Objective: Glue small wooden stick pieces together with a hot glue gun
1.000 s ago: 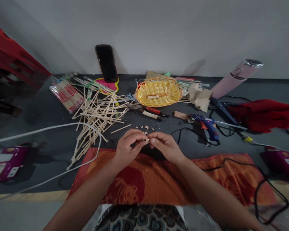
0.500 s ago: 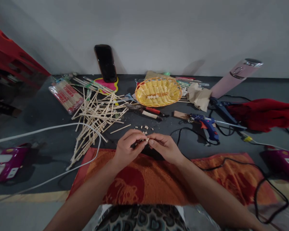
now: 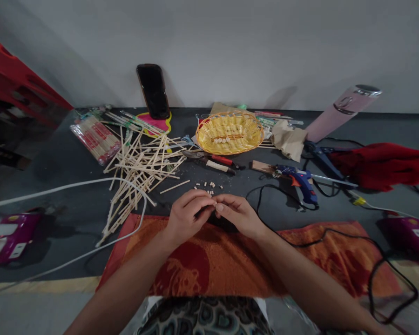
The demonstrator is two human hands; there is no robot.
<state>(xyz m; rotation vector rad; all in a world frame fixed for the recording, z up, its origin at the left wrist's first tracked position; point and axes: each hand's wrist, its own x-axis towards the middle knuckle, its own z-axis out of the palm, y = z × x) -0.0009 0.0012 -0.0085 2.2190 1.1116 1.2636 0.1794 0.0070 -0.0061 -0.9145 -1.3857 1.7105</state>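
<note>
My left hand and my right hand meet at the fingertips above the front of the dark table, both closed in a pinch. Between them is a small cut piece of wooden stick, mostly covered by the fingers. Just beyond the fingertips lie several short cut stick pieces. A pair of pliers with one red and one pale handle rests farther back. Behind it stands a yellow woven basket holding a little row of joined pale pieces.
Loose wooden sticks are heaped at left, beside a wrapped stick bundle. A blue glue gun lies right, its black cord looping forward. An orange towel covers the front edge. A phone and pink flask stand behind.
The fingers of my left hand have curled in closer to my right fingertips, covering more of the small pale pieces. Everything else on the table stays in place.
</note>
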